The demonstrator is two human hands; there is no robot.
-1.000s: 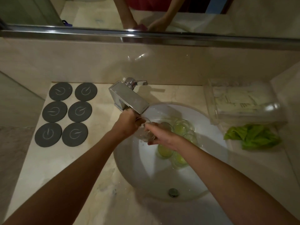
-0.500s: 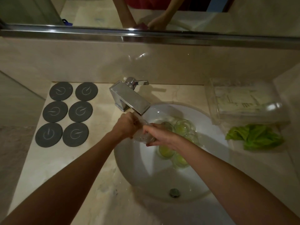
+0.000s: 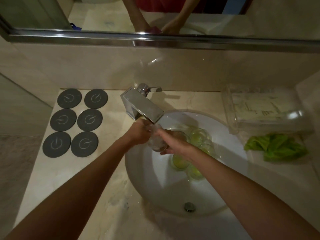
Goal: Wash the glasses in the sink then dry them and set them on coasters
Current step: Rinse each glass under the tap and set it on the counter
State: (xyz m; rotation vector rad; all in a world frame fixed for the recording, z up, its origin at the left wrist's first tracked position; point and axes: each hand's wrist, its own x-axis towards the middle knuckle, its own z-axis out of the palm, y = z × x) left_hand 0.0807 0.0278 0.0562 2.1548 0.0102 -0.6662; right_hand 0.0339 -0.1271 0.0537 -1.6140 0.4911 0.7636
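Note:
A clear glass [image 3: 156, 142] is held between both hands under the spout of the chrome tap [image 3: 142, 105], over the white sink [image 3: 155, 179]. My left hand [image 3: 138, 132] grips its upper end; my right hand [image 3: 173, 142] wraps around its lower side. Several more glasses [image 3: 198, 135] with a greenish tint stand in the sink behind and below my right hand. Several dark round coasters [image 3: 76, 122] lie in two columns on the counter at the left, all bare.
A green cloth [image 3: 277, 146] lies crumpled on the counter right of the sink. Behind it stands a clear plastic box [image 3: 259, 110] with papers. The drain [image 3: 189, 206] is at the sink's near side. A mirror runs along the wall above.
Both hands stay on the same glass under the tap, shifting slightly around it. Nothing else has moved.

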